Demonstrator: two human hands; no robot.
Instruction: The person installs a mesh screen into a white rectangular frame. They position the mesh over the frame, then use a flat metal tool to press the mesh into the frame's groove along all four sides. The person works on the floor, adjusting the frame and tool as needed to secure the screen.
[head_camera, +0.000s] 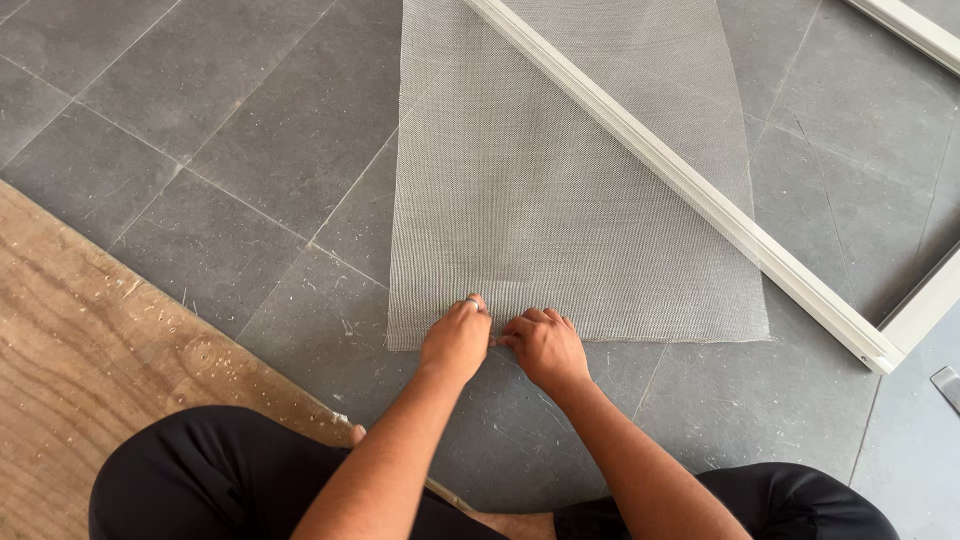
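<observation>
— How many things lie on the floor?

— One sheet of fine grey woven mesh (560, 190), spread flat on the dark grey stone-tile floor (220, 130). One long white frame bar (690, 190) crosses it slantwise from the top towards the lower right, where it meets a second white bar (925, 300) at a corner. A third white bar (915, 30) shows at the upper right. One plywood sheet (70, 350) lies at the left, and a small grey flat piece (948, 385) sits at the right edge, too cut off to tell what it is.

— And the hands?

— Two, side by side at the mesh's near edge. The left hand (457, 340) presses on that edge with fingers curled; something small sits at its fingertips, too small to tell. The right hand (545, 348) is curled too, its fingers pinching the same edge. They almost touch.

— Where is there room?

— The mesh's left edge runs straight, with bare tile between it and the plywood. Its near edge stops short of the person's knees in black trousers (200, 470), leaving tile between. To the right the frame corner closes in just past the mesh's lower right corner.
</observation>
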